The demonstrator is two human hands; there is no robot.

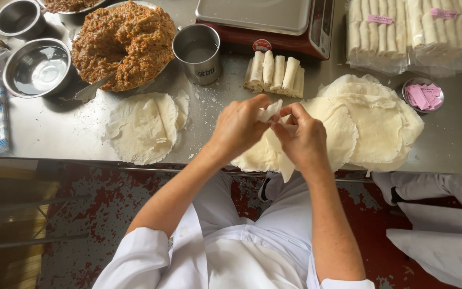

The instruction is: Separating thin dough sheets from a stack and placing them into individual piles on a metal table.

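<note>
My left hand (239, 128) and my right hand (301, 136) meet over the table's front edge, both pinching the edge of a thin white pastry wrapper (270, 111) that they lift off a stack of round wrappers (370, 126). The wrapper hangs down between the hands. A separate pile of wrappers (143, 127) lies flat to the left. Several finished white rolls (275, 72) lie side by side just beyond my hands.
A big tray of orange-brown minced filling (126, 43) with a spoon stands at the back left, by a steel cup (199, 53) and two steel bowls (37, 68). A scale (274, 24), packed rolls (410, 35) and a small dish of pink slips (422, 94) sit behind.
</note>
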